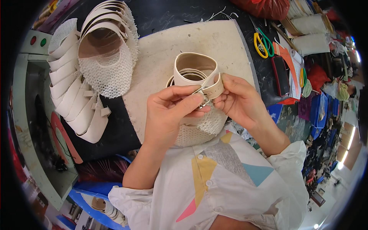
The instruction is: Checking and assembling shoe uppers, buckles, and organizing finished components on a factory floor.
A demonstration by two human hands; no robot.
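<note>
Above the board's (153, 57) near edge, the left hand (167, 115) pinches a buckle (206, 101) and the right hand (241, 99) the strap (215, 91) of a pale upper (195, 61). It looks light and pliant, best held by the firmer strap, not the soft mesh (213, 122).

No readable text, labels, numbers or signs in view. Closest thing: pale scribbles (168, 13) on the dark surface (147, 23), toward its far edge past the pale board (161, 57), too faint to make out as letters or digits. Red button (33, 40) and green button (43, 41) on the pale machine housing (27, 49) off the surface's left edge, any lettering there too small to tell; same for the white sheet (296, 58) by the right edge, partly under an orange strip (286, 53).
</note>
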